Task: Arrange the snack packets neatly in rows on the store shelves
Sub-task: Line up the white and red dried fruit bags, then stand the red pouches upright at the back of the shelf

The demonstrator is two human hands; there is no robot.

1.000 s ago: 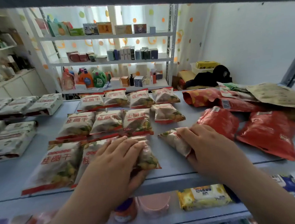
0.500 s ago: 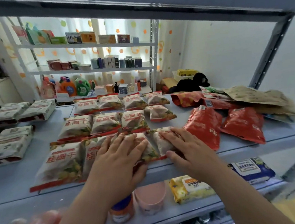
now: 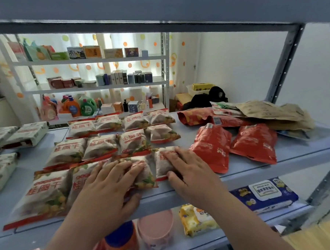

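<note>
Pale blue shelving (image 3: 281,161) is covered with white-and-red snack packets (image 3: 100,145) laid flat in three rows, the front row lying at its near edge, while red pouches (image 3: 211,146) and brown paper bags (image 3: 267,110) are heaped loosely to the right. The left hand (image 3: 106,188) is laid flat across the middle packets of the front row, fingers straight and spread, with nothing gripped. The right hand (image 3: 191,174) is pressed, fingers likewise extended, on the rightmost packet (image 3: 161,164) of that row, which is set just beside its neighbour.
</note>
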